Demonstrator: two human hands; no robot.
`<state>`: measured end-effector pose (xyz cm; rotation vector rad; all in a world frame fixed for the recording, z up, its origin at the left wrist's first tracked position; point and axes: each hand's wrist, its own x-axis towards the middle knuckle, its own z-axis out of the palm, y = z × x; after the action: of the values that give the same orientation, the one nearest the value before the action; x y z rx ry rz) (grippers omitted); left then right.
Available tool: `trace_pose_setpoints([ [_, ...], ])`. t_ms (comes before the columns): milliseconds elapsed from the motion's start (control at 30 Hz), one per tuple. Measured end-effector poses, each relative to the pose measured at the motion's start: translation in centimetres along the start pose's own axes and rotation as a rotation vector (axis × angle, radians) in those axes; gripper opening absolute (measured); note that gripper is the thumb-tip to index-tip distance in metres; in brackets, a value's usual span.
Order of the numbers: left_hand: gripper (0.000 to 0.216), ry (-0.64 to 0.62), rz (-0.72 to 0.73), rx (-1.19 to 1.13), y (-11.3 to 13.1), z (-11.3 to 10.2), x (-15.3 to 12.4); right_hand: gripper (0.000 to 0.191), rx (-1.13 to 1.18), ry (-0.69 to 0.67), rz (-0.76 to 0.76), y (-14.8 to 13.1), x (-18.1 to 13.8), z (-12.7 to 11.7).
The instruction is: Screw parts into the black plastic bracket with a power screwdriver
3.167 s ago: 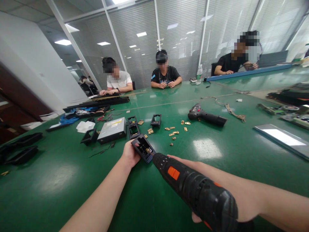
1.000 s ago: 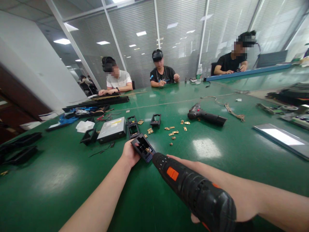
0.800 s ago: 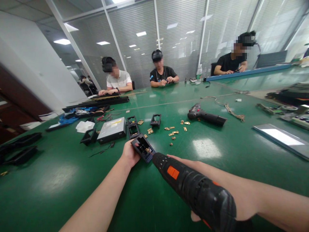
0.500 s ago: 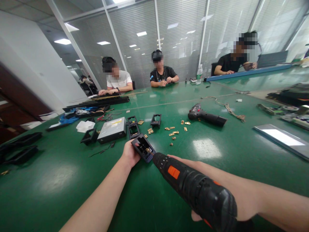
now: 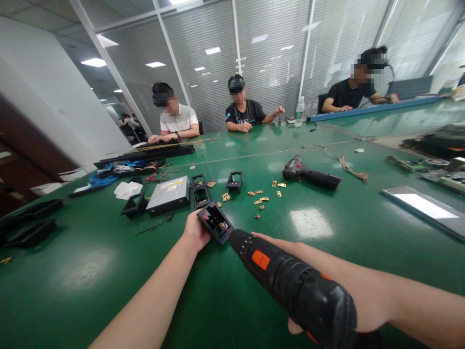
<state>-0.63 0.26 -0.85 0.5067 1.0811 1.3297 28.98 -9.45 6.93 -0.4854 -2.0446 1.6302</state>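
White wall left, glass partition behind. Over the glossy green surface, well apart from its far edge, the left hand grips a hollow, rectangular black housing, tilted; rightward, the right hand holds a rounded black-and-orange driver, bit at the housing's opening.

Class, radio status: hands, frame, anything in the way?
Left hand gripping black frame. Right hand holding power driver, bit pointed into frame. Loose gold plates beyond, not between them.
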Motion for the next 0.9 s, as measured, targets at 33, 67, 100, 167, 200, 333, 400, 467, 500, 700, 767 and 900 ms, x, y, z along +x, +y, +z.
trace_pose_setpoints([
  [33,0.017,-0.004,0.001,0.001,0.0,-0.06,0.0,0.103,0.0,-0.007,-0.001,0.09,0.01,0.0],
  [67,0.018,-0.009,0.006,0.001,-0.01,-0.11,0.01,0.103,0.006,-0.01,-0.001,0.17,0.01,0.0],
  [100,0.019,-0.016,0.011,0.002,-0.02,-0.16,0.02,0.102,0.015,-0.016,0.004,0.23,0.01,-0.01],
  [167,0.019,-0.024,0.016,0.005,-0.04,-0.19,0.07,0.1,0.02,-0.015,0.011,0.3,-0.01,-0.04],
  [200,0.018,-0.021,0.012,0.007,-0.04,-0.18,0.1,0.1,0.012,-0.004,0.009,0.31,-0.01,-0.06],
  [333,0.012,0.002,-0.005,0.005,0.01,-0.07,0.16,0.105,-0.037,-0.002,0.024,0.37,-0.02,-0.13],
  [400,0.012,0.005,-0.005,0.004,0.04,-0.01,0.07,0.109,-0.046,-0.017,0.027,0.44,-0.03,-0.16],
  [467,0.014,0.006,-0.007,0.001,0.05,0.03,-0.06,0.112,-0.041,-0.018,-0.001,0.5,-0.06,-0.19],
  [500,0.016,0.006,-0.009,-0.004,0.04,0.05,-0.13,0.112,-0.035,-0.016,-0.012,0.51,-0.07,-0.19],
  [700,0.018,0.013,-0.023,-0.041,-0.05,0.13,-0.17,0.102,-0.035,-0.015,-0.017,0.31,-0.07,-0.22],
  [767,0.019,0.014,-0.017,-0.03,-0.06,0.12,-0.12,0.1,-0.044,-0.017,-0.027,0.32,-0.13,-0.19],
  [900,0.021,0.001,-0.006,-0.026,-0.02,0.06,-0.14,0.102,-0.028,0.007,-0.046,0.45,-0.3,-0.18],
])
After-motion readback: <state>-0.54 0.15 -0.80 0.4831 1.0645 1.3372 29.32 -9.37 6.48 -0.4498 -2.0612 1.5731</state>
